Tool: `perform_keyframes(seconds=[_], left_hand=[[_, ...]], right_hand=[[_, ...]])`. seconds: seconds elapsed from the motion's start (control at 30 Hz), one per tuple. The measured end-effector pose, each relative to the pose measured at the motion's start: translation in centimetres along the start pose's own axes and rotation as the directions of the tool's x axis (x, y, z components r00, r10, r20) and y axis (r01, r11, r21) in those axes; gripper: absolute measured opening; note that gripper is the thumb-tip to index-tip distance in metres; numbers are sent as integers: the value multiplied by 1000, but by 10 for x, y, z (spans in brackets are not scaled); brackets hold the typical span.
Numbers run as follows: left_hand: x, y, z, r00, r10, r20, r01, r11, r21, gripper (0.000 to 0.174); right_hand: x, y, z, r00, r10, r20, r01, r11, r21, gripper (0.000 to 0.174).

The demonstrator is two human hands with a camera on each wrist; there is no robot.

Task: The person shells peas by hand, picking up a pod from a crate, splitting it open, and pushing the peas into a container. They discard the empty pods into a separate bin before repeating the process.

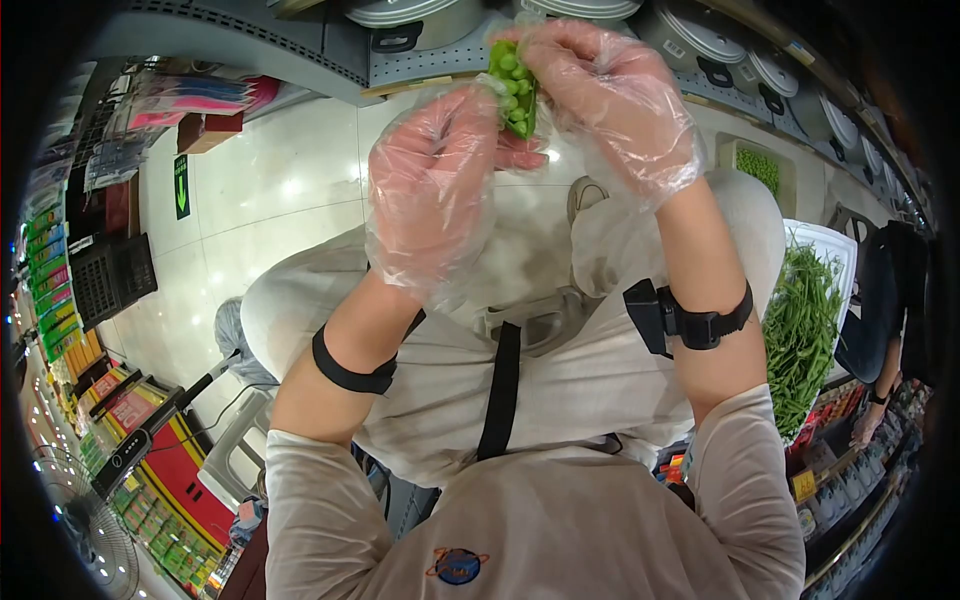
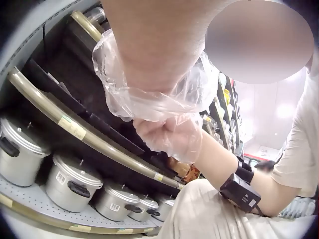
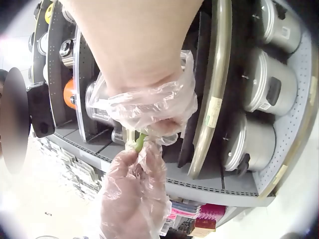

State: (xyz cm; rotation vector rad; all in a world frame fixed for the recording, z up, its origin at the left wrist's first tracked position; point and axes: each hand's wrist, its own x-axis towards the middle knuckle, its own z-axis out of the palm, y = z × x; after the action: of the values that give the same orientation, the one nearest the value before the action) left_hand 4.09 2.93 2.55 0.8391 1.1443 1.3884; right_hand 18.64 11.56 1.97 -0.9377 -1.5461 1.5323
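Note:
A split green pea pod [image 1: 515, 90] shows a row of round peas inside, held up between both hands in the head view. My left hand [image 1: 432, 180], in a clear plastic glove, pinches its left side. At the upper right of the pod, the gloved fingers of my right hand [image 1: 615, 95] grip its edge. From the right wrist, a bit of the green pod [image 3: 140, 143] peeks out between the left hand [image 3: 134, 194] and the right hand [image 3: 164, 127]. The hands hide the pod in the left wrist view.
A white tray [image 1: 848, 262] heaped with green pods [image 1: 800, 330] stands at my right. Beyond my knee, a bin [image 1: 790, 195] holds loose green peas [image 1: 757, 168]. Shelves of pressure cookers [image 1: 430, 25] run ahead. At the far right is another person's arm [image 1: 885, 370].

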Motion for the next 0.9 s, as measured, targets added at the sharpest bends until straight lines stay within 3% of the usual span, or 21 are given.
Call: perform_keyframes(seconds=[0.13, 0.17, 0.23, 0.27, 0.3, 0.43, 0.5, 0.63, 0.73, 0.9], left_hand=[[-2, 3, -2, 999, -39, 20, 40, 995, -94, 28], [-2, 4, -3, 998, -43, 45, 49, 991, -127, 29], [-4, 5, -3, 998, -60, 36, 65, 989, -134, 30], [-4, 6, -3, 997, -79, 27, 82, 987, -139, 31], [-3, 3, -6, 997, -74, 21, 76, 987, -143, 31], [-2, -4, -12, 993, -110, 29, 114, 978, -173, 30], [-1, -4, -11, 992, -129, 8, 129, 978, -162, 29], [-1, -3, -8, 994, -106, -31, 100, 986, -136, 24], [-2, -2, -9, 993, -111, -38, 108, 991, -75, 25], [1, -4, -8, 993, -105, -50, 99, 990, -100, 17]], right_hand=[[-4, -3, 6, 981, -156, -119, 160, 987, 31, 21], [-7, -10, -2, 991, -132, -23, 127, 982, -139, 29], [-8, -14, -5, 993, -93, 74, 112, 944, -310, 39], [-8, -13, -2, 941, -332, 58, 309, 779, -546, 30], [-8, -12, 0, 830, -547, 106, 435, 518, -736, 26], [-13, -13, 7, 821, -539, 187, 467, 445, -764, 29], [-15, -14, 12, 861, -490, 134, 394, 478, -785, 28], [-16, -16, 14, 873, -463, 155, 397, 489, -777, 30], [-17, -15, 19, 915, -379, 142, 355, 582, -732, 35], [-22, -7, 31, 888, -442, 128, 336, 432, -837, 40]])
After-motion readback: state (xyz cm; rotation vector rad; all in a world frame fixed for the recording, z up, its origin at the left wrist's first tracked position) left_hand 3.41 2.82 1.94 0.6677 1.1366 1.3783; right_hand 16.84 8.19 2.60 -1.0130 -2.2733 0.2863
